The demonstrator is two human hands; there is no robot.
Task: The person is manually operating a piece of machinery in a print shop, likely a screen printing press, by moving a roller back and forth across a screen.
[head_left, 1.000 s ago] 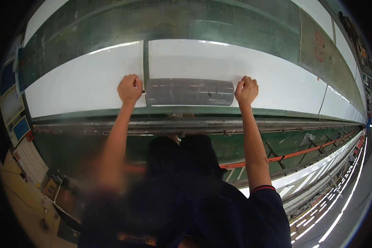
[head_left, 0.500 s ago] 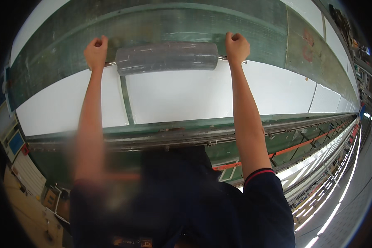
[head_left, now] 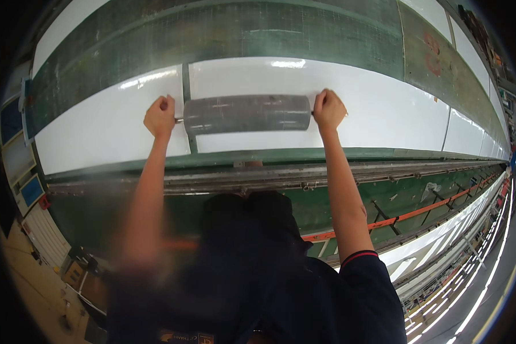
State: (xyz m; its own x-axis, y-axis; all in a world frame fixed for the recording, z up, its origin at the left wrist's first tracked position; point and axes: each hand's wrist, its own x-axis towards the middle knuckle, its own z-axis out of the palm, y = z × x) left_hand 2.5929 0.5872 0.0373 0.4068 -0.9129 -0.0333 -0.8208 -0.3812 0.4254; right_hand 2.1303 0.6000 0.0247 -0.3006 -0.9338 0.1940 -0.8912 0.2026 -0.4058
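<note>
A wide grey roller point(head_left: 246, 114) lies across a glossy white sheet point(head_left: 384, 109), with a thin metal rod sticking out at each end. My left hand point(head_left: 159, 117) is closed at the rod by the roller's left end, its fingers curled. At the opposite end, my right hand point(head_left: 329, 110) is closed around the rod, and the tip shows just beyond it. Under the roller's left end runs a narrow green gap, parting this sheet from another white sheet point(head_left: 103, 123) on the left. What my palms touch is hidden.
The sheets lie on a long green table point(head_left: 327, 28). Metal rails point(head_left: 223, 182) run along its near edge, and an orange bar point(head_left: 395, 219) sits lower down at right. Blue-panelled equipment point(head_left: 31, 189) stands at far left.
Both hands have come nearer to me with the roller, from the sheets' far edge to their middle. The view has also shifted, with more of the white sheets showing.
</note>
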